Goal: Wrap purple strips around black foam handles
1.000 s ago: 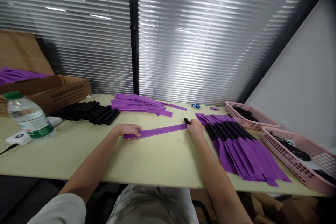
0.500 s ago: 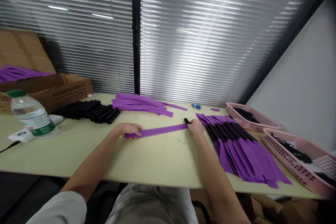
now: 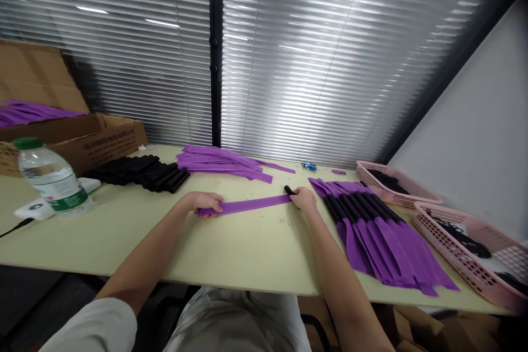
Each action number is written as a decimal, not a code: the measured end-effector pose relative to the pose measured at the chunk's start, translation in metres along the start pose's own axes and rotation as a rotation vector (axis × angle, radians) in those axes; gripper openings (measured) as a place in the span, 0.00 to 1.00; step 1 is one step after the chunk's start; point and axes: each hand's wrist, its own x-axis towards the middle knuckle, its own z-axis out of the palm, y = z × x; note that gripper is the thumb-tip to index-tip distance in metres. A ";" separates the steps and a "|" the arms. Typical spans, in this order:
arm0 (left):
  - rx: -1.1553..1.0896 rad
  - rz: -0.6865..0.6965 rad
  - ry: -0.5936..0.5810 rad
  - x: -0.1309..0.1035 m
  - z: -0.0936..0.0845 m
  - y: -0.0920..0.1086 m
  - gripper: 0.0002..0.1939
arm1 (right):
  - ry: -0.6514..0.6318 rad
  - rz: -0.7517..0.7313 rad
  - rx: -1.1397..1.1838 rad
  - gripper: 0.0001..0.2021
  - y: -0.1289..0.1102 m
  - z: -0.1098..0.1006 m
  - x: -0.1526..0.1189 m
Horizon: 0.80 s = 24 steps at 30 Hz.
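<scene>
Purple strip (image 3: 253, 205): stretched nearly straight between my two hands over the table, rising slightly toward the right; I cannot tell whether its middle touches the surface.
Left hand (image 3: 206, 204): closed on one end of the strip, thumb on top.
Right hand (image 3: 304, 198): well apart from the other, clamped on a black ridged tube (image 3: 289, 190) at the strip's far end, its tip showing past my fingers.
Table: a pale yellow-green tabletop (image 3: 243, 253), marked with small dark smudges near my right hand.
Far edge: a fanned pile of loose purple strips (image 3: 220, 162), a small blue item (image 3: 309, 166) and a purple scrap (image 3: 339, 172).
Right side: a row of purple strips with black sleeves (image 3: 363, 206) around their middles, beside two pink baskets, the rear one (image 3: 416, 196) and the front one (image 3: 449, 253), both holding black items.
Left side: a heap of black tubes (image 3: 140, 172), a green-capped bottle (image 3: 53, 181), a white device (image 3: 35, 209) with a black cable, and an open cardboard box (image 3: 94, 140) with purple strips at its rear.
Room: silver blinds (image 3: 297, 77) with bright light streaks span the background, split by a dark upright post (image 3: 215, 55); a plain pale wall (image 3: 474, 132) stands right.
</scene>
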 end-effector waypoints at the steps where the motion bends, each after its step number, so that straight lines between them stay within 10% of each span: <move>1: 0.000 0.001 0.000 0.000 0.000 0.000 0.18 | 0.012 0.016 0.002 0.13 0.002 -0.001 0.001; 10: -0.001 0.004 -0.001 0.003 -0.001 -0.003 0.18 | 0.046 -0.011 0.022 0.12 0.008 -0.008 -0.001; 24: -0.016 0.000 -0.020 0.004 -0.003 -0.005 0.18 | -0.044 -0.344 0.017 0.09 -0.061 0.025 -0.052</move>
